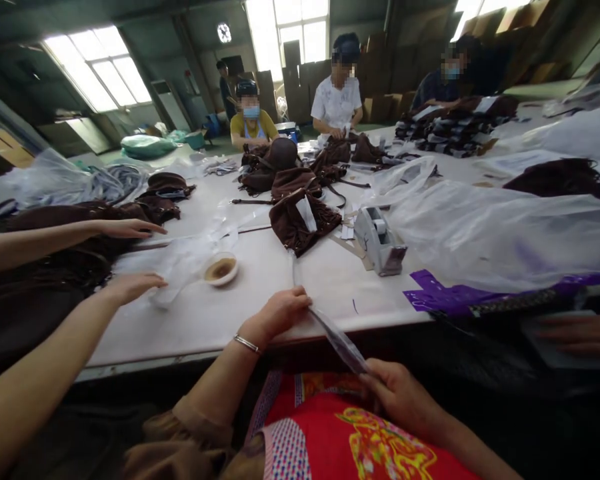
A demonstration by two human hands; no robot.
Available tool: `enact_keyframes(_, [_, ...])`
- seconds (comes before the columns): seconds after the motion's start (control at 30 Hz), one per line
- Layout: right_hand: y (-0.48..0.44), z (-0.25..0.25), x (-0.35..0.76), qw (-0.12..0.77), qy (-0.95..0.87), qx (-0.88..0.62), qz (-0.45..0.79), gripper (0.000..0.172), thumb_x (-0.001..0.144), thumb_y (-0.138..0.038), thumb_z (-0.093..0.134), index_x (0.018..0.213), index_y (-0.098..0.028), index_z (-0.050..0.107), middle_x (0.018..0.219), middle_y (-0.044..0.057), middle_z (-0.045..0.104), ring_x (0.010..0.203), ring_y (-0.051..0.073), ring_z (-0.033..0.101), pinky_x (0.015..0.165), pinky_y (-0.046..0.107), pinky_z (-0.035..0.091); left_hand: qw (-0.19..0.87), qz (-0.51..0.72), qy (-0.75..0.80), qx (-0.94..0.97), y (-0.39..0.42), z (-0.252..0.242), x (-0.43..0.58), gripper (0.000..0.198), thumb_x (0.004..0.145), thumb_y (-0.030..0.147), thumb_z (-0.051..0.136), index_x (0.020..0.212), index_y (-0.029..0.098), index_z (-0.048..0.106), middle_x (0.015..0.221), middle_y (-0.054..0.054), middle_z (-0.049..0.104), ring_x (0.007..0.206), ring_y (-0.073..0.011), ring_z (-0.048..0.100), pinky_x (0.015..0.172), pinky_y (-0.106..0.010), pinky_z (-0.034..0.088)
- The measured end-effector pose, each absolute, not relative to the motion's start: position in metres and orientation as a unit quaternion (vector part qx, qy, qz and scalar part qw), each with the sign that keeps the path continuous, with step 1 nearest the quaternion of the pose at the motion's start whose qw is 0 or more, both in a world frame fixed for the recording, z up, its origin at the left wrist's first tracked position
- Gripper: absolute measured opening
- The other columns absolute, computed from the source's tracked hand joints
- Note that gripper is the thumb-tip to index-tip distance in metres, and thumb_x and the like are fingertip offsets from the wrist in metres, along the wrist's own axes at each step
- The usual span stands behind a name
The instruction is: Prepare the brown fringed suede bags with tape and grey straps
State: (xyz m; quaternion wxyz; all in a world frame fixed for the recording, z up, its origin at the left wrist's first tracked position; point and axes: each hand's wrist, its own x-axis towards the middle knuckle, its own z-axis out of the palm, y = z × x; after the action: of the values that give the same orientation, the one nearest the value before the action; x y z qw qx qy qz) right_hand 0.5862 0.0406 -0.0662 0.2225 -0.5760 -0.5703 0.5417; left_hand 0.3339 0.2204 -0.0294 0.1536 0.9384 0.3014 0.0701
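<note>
Both hands grasp a narrow clear plastic strip (337, 340), stretching it taut: left hand (280, 312) pinches it at the table (260, 280) edge, right hand (403, 397) grips lower.

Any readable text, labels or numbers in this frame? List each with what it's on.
None readable.
White tag on the brown bag: no print can be made out.
Tape dispenser: no legible marking.
Purple bag: print too blurred.
Red apron: yellow pattern, no letters legible.
</note>
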Motion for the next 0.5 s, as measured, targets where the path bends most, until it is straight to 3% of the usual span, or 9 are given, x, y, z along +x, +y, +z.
enact_keyframes(0.07, [0.043,-0.063,0.592,0.199,-0.588,-0.589,0.518,0.027,0.094,-0.037,0.05,0.077,-0.019,0.06,0.066,-0.001,0.065,0.06,0.014,0.061,0.055,0.022,0.041,0.15,0.05,0.305,0.939,0.229,-0.03,0.326,0.021,0.088,0.012,0.051,0.088,0.019,0.07,0.091,-0.002,0.065,0.076,-0.0122,0.062,0.072,-0.021,0.05])
enact_keyframes(0.17, [0.045,-0.062,0.606,0.16,-0.61,-0.59,0.504,0.02,0.09,-0.033,0.054,0.078,-0.019,0.061,0.069,-0.001,0.066,0.063,0.014,0.061,0.055,0.022,0.041,0.129,0.038,0.331,0.934,0.243,-0.03,0.304,0.022,0.084,0.008,0.053,0.08,0.019,0.071,0.087,0.0,0.065,0.073,-0.0106,0.061,0.07,-0.019,0.048])
enact_keyframes(0.37, [0.053,-0.057,0.614,0.146,-0.571,-0.571,0.572,0.022,0.089,-0.033,0.052,0.074,-0.019,0.056,0.066,-0.001,0.065,0.056,0.013,0.058,0.052,0.022,0.041,0.067,0.052,0.427,0.9,0.257,-0.021,0.261,0.026,0.082,0.008,0.051,0.085,0.019,0.075,0.091,-0.007,0.069,0.081,-0.0193,0.064,0.074,-0.029,0.05])
enact_keyframes(0.5, [0.07,-0.045,0.595,0.157,-0.566,-0.585,0.559,0.026,0.088,-0.037,0.051,0.071,-0.019,0.054,0.059,-0.002,0.061,0.047,0.011,0.052,0.046,0.021,0.037,-0.004,0.078,0.443,0.893,0.238,-0.006,0.267,0.041,0.078,0.002,0.048,0.104,0.022,0.073,0.117,-0.01,0.066,0.116,-0.0302,0.056,0.099,-0.045,0.045])
